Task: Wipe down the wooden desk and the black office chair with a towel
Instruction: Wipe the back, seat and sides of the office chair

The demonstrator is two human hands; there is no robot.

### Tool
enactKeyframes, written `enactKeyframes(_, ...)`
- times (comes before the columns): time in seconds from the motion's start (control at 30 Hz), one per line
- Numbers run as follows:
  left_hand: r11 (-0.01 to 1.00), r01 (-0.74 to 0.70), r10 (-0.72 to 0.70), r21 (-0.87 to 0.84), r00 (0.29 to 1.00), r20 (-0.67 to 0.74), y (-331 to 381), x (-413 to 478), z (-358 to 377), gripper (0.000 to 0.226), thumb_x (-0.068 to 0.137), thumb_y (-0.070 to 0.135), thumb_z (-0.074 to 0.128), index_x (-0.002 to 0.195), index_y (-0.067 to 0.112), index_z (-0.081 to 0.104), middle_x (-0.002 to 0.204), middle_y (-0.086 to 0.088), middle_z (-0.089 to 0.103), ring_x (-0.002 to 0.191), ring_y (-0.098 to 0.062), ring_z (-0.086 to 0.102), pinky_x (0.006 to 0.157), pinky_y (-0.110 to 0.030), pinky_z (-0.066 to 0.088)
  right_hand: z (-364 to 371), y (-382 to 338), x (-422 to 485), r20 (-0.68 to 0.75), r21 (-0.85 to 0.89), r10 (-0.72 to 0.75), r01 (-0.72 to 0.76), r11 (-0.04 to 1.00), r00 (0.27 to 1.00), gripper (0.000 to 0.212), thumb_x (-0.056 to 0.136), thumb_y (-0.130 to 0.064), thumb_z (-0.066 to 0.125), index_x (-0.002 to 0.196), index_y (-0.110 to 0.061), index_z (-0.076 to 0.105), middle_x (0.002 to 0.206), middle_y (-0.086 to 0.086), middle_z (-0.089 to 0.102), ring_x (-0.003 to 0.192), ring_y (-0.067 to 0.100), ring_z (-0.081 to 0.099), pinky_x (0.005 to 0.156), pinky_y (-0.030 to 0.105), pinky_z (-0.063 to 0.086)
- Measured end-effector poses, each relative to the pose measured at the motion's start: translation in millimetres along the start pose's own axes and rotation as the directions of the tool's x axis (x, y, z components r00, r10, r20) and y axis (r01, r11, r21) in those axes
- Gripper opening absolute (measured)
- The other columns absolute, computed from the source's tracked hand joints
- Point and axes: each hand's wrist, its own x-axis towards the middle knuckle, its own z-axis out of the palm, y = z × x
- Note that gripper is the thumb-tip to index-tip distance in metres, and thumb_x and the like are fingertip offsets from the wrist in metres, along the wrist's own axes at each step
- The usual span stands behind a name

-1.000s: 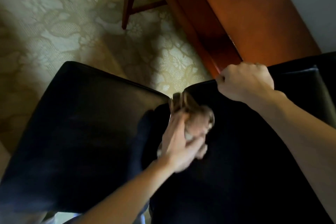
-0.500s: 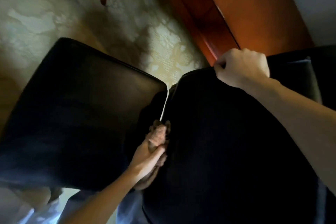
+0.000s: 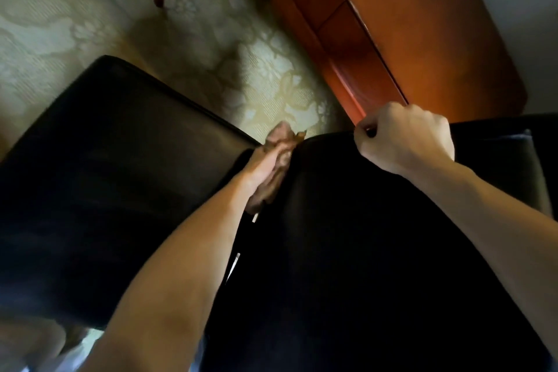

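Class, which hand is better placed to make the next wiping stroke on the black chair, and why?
Left. The left hand grips the towel against the black chair, at its panel edge. The right hand holds no towel and grips the chair's upper edge, apparently steadying it.

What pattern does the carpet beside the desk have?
The carpet has a pale cream floral pattern, seen best in the head view.
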Motion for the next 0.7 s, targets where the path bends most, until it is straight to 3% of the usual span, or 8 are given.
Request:
enactKeyframes(0.07,0.988,0.078,-0.081,0.132,0.997,0.020,-26,-2,-7,0.033,0.082,0.062,0.072,0.095,0.032,0.078,0.089,0.009,0.077,0.087,-0.011,0.071,0.069,-0.021,0.049,3,3,-8,0.020,0.020,0.013,-0.013,1.000,1.000,0.030,0.093,-0.045,0.050,0.091,-0.031,0.076,0.078,0.001,0.066,0.072,0.030,0.061,0.064,0.033,0.043)
enactKeyframes(0.2,0.948,0.109,-0.131,0.300,0.990,0.056,-88,-38,-12,0.048,0.100,0.044,0.062,0.139,0.016,0.061,0.125,-0.005,0.068,0.117,-0.022,0.062,0.102,-0.031,0.047,11,8,-31,0.107,0.069,0.074,-0.082,0.994,0.992,0.025,0.089,-0.050,0.052,0.091,-0.037,0.074,0.080,0.002,0.063,0.076,0.032,0.060,0.066,0.034,0.040)
enactKeyframes(0.27,0.938,0.132,-0.170,0.321,0.981,0.094,-111,-73,-19,0.035,0.104,0.032,0.059,0.132,0.013,0.064,0.108,-0.004,0.072,0.102,-0.021,0.065,0.087,-0.021,0.049,15,11,-49,0.159,0.094,0.124,-0.140,0.986,0.979,0.028,0.088,-0.056,0.052,0.090,-0.038,0.074,0.072,-0.003,0.057,0.072,0.029,0.054,0.067,0.035,0.039)
enactKeyframes(0.33,0.917,0.178,-0.243,0.358,0.959,0.144,-127,-107,-39,0.014,0.103,0.024,0.059,0.111,0.019,0.069,0.083,0.005,0.070,0.082,-0.016,0.063,0.072,-0.019,0.048,17,12,-66,0.215,0.131,0.167,-0.198,0.971,0.962,0.033,0.087,-0.061,0.053,0.090,-0.037,0.076,0.071,-0.004,0.058,0.068,0.028,0.054,0.067,0.035,0.041)
enactKeyframes(0.47,0.850,0.288,-0.408,0.441,0.889,0.207,-148,-182,-94,0.015,0.104,0.022,0.057,0.116,0.026,0.064,0.108,-0.007,0.067,0.102,-0.023,0.062,0.094,-0.032,0.048,20,11,-89,0.257,0.163,0.219,-0.266,0.950,0.941,0.036,0.083,-0.067,0.057,0.086,-0.034,0.070,0.093,0.013,0.070,0.089,0.039,0.067,0.073,0.039,0.046)
enactKeyframes(0.57,0.839,0.363,-0.458,0.406,0.873,0.166,-152,-227,-128,0.037,0.096,0.026,0.062,0.132,0.016,0.062,0.126,-0.022,0.068,0.118,-0.036,0.065,0.108,-0.041,0.047,21,7,-96,0.272,0.164,0.257,-0.307,0.937,0.927,0.038,0.081,-0.068,0.057,0.073,-0.030,0.058,0.083,0.011,0.061,0.087,0.039,0.065,0.073,0.039,0.044)
enactKeyframes(0.63,0.842,0.379,-0.456,0.383,0.881,0.129,-152,-247,-139,0.053,0.083,0.033,0.067,0.132,0.012,0.064,0.127,-0.024,0.067,0.118,-0.037,0.064,0.110,-0.043,0.046,25,9,-99,0.287,0.152,0.275,-0.327,0.933,0.917,0.042,0.083,-0.067,0.057,0.070,-0.027,0.052,0.077,0.009,0.055,0.086,0.039,0.065,0.072,0.039,0.044)
enactKeyframes(0.7,0.863,0.419,-0.458,0.281,0.884,0.090,-155,-269,-147,0.036,0.094,0.018,0.064,0.130,0.012,0.066,0.123,-0.017,0.069,0.110,-0.029,0.062,0.108,-0.037,0.045,27,10,-100,0.292,0.138,0.283,-0.333,0.933,0.914,0.042,0.085,-0.065,0.058,0.073,-0.025,0.050,0.074,0.009,0.050,0.090,0.041,0.066,0.072,0.039,0.042)
